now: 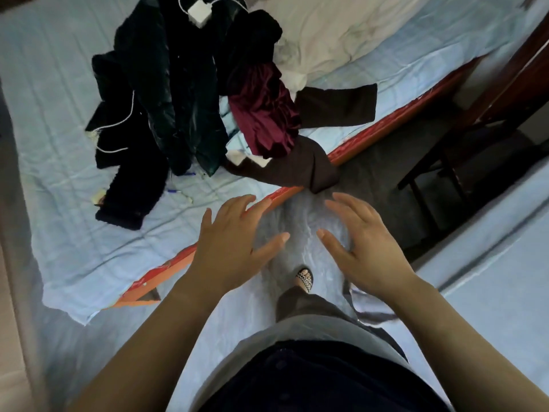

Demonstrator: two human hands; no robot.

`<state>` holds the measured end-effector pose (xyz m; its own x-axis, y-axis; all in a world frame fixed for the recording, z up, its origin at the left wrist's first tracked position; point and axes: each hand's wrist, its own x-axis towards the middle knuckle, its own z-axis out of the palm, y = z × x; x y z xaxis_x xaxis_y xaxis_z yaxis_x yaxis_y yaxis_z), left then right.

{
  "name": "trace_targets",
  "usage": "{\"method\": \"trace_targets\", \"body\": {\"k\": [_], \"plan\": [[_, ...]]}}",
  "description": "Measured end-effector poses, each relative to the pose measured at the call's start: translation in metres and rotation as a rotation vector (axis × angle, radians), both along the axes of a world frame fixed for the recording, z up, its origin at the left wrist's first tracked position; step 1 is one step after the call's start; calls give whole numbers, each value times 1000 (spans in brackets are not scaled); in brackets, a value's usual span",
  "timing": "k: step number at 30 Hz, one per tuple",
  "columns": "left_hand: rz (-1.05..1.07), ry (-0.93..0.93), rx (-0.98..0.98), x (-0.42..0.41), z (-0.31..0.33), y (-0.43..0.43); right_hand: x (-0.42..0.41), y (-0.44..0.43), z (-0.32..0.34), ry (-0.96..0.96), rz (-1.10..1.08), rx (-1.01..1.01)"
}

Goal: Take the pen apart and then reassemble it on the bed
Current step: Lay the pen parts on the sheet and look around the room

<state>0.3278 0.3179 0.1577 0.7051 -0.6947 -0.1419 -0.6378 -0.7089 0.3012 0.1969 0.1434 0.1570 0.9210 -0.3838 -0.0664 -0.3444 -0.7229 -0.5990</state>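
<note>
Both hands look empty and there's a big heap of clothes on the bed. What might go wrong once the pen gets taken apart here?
1. Small blue pen pieces already lie close to the dark clothes pile; loose parts could slip under it and get lost.
2. The light blue sheet is wrinkled, so tiny parts may hide in folds.
3. The left hand and right hand hover over the bed edge; parts handled there could drop to the floor.

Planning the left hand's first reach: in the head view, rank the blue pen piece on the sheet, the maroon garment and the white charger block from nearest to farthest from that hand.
1. Blue pen piece: on the sheet, up-left of the left hand, beside the dark clothes.
2. Maroon garment: mid-bed, on the clothes pile.
3. White charger block: top of the pile, far end.
</note>
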Motion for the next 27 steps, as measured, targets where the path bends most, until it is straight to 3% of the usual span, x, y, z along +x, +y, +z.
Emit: {"method": "trace_targets", "body": {"k": [5,15,27], "plan": [[20,1,-31,72,10,-43,67,-57,5,-11,4,-13],[-181,22,-55,186,20,-184,151,-156,14,-16,-158,-55],[-842,16,-59,258,39,-421,175,-277,25,-7,-726,-97]]}}
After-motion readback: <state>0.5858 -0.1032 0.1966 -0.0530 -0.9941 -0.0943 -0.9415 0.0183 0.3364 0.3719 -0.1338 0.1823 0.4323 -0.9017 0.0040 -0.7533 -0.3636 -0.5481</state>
